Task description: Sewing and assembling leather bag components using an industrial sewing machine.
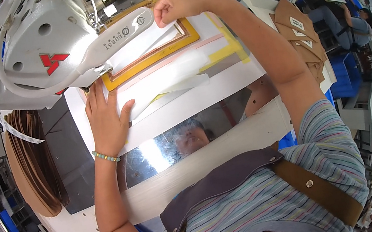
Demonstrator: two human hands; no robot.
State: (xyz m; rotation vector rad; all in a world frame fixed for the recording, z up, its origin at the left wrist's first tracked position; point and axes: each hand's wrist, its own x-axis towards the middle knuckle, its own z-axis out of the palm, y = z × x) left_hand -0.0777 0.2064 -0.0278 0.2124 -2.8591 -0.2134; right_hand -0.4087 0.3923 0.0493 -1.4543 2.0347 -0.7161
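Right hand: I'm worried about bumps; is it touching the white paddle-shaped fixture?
Cannot tell: in the head view, the right hand borders the white fixture at its tip, but depth is unclear.

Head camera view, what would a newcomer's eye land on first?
Probably the big white machine head with its red emblem at upper left, and the pale lamp reaching across toward the curled right hand. Below the lamp lies a yellow frame, with the left hand spread flat by its near left corner. Next, a thick stack of brown pieces at the left.
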